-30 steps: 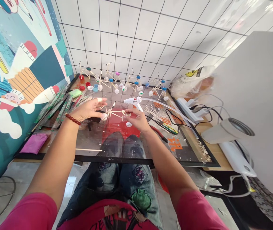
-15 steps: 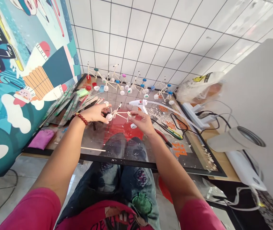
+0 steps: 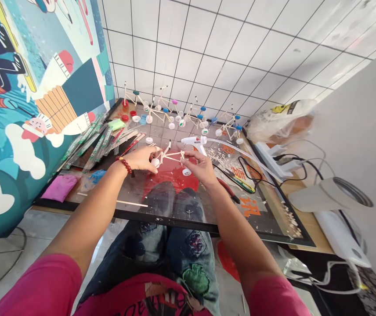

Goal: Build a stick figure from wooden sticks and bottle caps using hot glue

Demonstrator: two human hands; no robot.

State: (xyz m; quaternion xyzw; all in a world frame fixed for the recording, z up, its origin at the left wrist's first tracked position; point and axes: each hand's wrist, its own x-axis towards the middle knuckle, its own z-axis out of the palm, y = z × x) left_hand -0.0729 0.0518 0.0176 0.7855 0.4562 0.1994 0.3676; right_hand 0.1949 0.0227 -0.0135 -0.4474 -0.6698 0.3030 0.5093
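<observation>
A small model of thin wooden sticks (image 3: pixel 172 154) with a white bottle cap (image 3: pixel 155 163) at its left end is held between my two hands above the table. My left hand (image 3: pixel 142 159) has its fingers closed around the cap end. At the other end, my right hand (image 3: pixel 201 167) pinches the stick joint between thumb and fingers. A short dark-tipped stick points up from the model. Below my right hand lies another white bottle cap (image 3: pixel 186 172). Just beyond them rests a white glue gun (image 3: pixel 193 140).
Similar stick models (image 3: pixel 188 117) with coloured caps line the back edge. Wrapped sticks (image 3: pixel 97 140) and a purple packet (image 3: pixel 60 187) lie left. Wood scraps (image 3: pixel 219 158), red-handled pliers (image 3: pixel 229 191), cables and a power strip (image 3: pixel 270 158) are on the right.
The view has shifted slightly. My left hand has moved a little to the right relative to the table, uncovering a white cap behind it. Both hands keep hold of the model.
</observation>
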